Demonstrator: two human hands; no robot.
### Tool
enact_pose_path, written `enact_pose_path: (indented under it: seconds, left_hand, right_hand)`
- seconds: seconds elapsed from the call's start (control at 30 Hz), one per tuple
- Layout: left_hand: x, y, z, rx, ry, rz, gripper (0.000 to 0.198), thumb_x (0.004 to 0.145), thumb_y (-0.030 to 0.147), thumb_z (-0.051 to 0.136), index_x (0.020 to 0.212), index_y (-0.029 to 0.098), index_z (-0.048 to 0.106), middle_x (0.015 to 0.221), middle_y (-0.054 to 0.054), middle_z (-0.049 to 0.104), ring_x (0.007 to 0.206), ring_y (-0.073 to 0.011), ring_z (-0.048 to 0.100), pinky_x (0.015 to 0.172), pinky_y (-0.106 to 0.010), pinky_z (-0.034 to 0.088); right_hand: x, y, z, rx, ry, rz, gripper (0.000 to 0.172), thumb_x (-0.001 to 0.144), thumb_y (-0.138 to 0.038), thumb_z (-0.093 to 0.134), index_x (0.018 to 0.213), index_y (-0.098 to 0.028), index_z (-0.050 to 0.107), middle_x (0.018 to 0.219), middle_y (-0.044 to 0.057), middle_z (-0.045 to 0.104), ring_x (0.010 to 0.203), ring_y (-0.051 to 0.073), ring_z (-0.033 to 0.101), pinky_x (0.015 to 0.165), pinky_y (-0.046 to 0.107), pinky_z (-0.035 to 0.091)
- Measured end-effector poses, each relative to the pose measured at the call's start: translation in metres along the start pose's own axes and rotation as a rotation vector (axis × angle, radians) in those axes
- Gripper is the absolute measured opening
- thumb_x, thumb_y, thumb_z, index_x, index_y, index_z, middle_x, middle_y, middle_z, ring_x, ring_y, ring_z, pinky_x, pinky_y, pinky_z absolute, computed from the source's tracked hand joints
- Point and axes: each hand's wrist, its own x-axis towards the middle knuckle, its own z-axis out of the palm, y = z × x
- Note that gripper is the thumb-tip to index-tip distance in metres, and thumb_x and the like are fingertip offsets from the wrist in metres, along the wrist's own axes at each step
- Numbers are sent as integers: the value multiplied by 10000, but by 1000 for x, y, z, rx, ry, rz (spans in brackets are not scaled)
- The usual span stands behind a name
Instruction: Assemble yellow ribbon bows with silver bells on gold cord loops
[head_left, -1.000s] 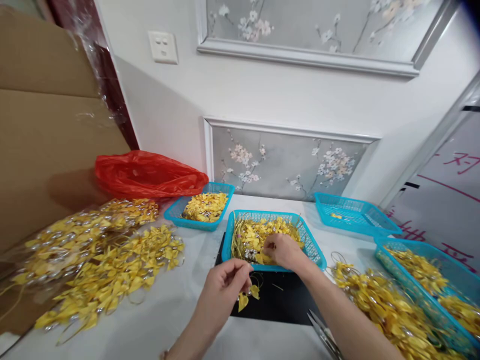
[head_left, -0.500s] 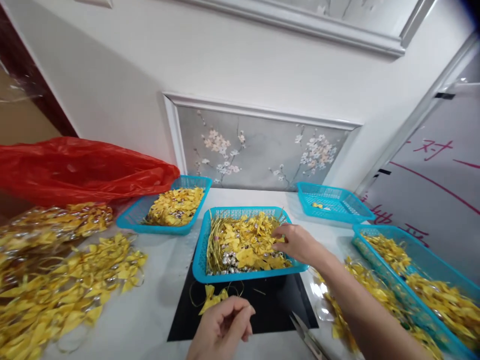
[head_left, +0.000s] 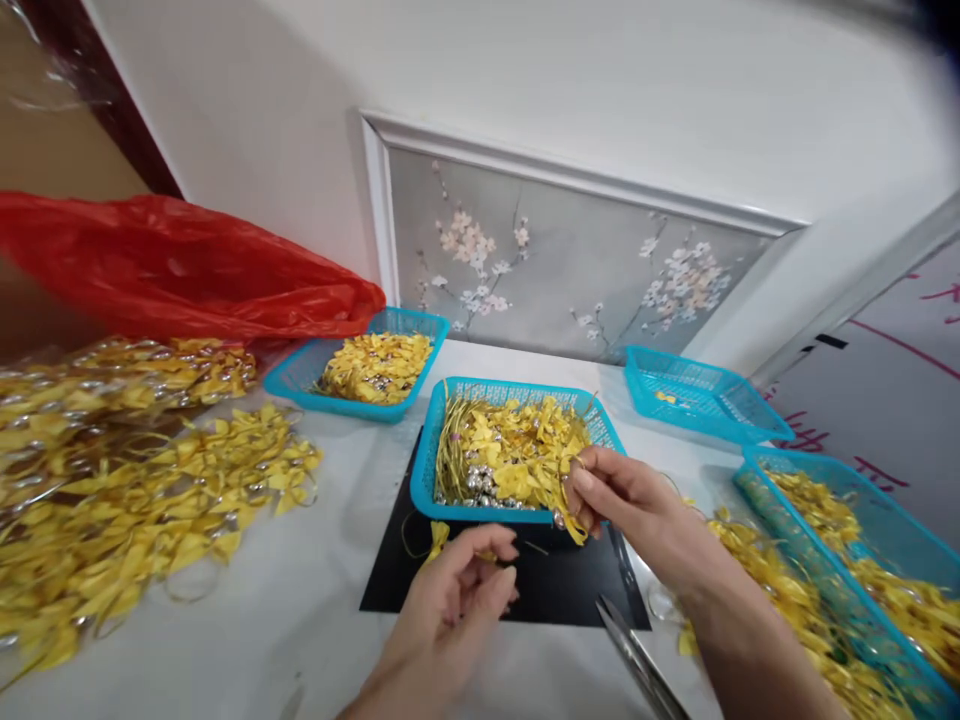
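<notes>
My right hand (head_left: pixel 626 500) pinches a yellow ribbon bow (head_left: pixel 571 520) with a gold loop, just lifted at the near right edge of the middle blue basket (head_left: pixel 431 470). That basket holds yellow bows, gold cords and silver bells. My left hand (head_left: pixel 457 590) hovers over the black mat (head_left: pixel 555 585), fingers curled and pinched on the gold cord of another yellow bow (head_left: pixel 437 538) lying on the mat.
Scissors (head_left: pixel 637 660) lie at the mat's near right. Heaps of yellow bows (head_left: pixel 135 490) cover the left side, with a red plastic bag (head_left: pixel 180 265) behind. More blue baskets stand at back left (head_left: pixel 289 375), back right (head_left: pixel 701 400) and right (head_left: pixel 900 530). A loose bow pile (head_left: pixel 780 600) lies on the right.
My right hand has drawn back from the middle basket toward me with a bow in its fingers. My left hand stays over the mat. The camera has tilted down and shifted.
</notes>
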Motion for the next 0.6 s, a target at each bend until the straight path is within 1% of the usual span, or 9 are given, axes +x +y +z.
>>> enact_pose_path:
  seconds: [0.1,0.17,0.23,0.3,0.4,0.47,0.53,0.6]
  left_hand:
    - [-4,4,0,-207,-36,-61,339,820,408,684,1130,277,642,1100,-69,654,873,-198,673,751,-313,561]
    - [-7,8,1,-267,-96,-109,340,813,368,707,1133,278,639,1136,-71,648,940,-211,670,777,-328,566]
    - [-9,12,2,-280,-166,-150,277,816,316,714,1082,260,662,1086,-57,676,931,-197,668,779,-312,563]
    - [-10,16,4,-279,-209,-166,194,826,276,706,1014,233,686,970,-36,709,856,-164,667,760,-274,553]
    - [-10,19,5,-285,-187,-155,95,827,239,706,917,209,706,828,-1,711,759,-121,649,728,-221,529]
    - [-9,18,6,-280,-165,-143,66,817,236,717,873,202,709,785,12,702,720,-110,636,706,-207,517]
    - [-9,17,5,-247,-148,-117,54,816,238,717,853,201,704,751,22,689,704,-106,624,700,-200,505]
    - [-8,17,4,-185,-123,-82,40,833,233,700,865,209,704,742,27,679,717,-104,614,711,-190,494]
  right_hand:
    - [-21,-10,11,167,-26,-37,314,938,-454,521,763,-194,538,675,-6,541,611,119,507,563,232,437]
    - [-29,-12,19,232,-50,-53,284,938,-434,538,789,-193,561,694,-2,557,631,119,515,579,235,438]
    - [-32,-11,25,287,-76,-51,273,942,-425,537,801,-193,568,705,-3,559,630,115,516,578,234,436]
    - [-32,-9,31,308,-99,-40,277,938,-425,544,794,-190,567,709,-8,544,626,109,502,575,232,427]
    - [-33,-4,38,324,-132,-14,282,925,-431,561,792,-183,569,706,-12,520,633,110,481,579,236,410]
    - [-34,-1,38,351,-133,3,270,920,-426,569,805,-182,573,712,-9,522,640,114,477,580,239,407]
    - [-37,0,36,393,-129,3,240,910,-415,587,830,-189,577,730,-5,534,653,117,490,591,241,417]
    - [-40,0,31,416,-171,-26,216,898,-414,606,871,-200,593,781,12,571,694,131,528,630,258,446]
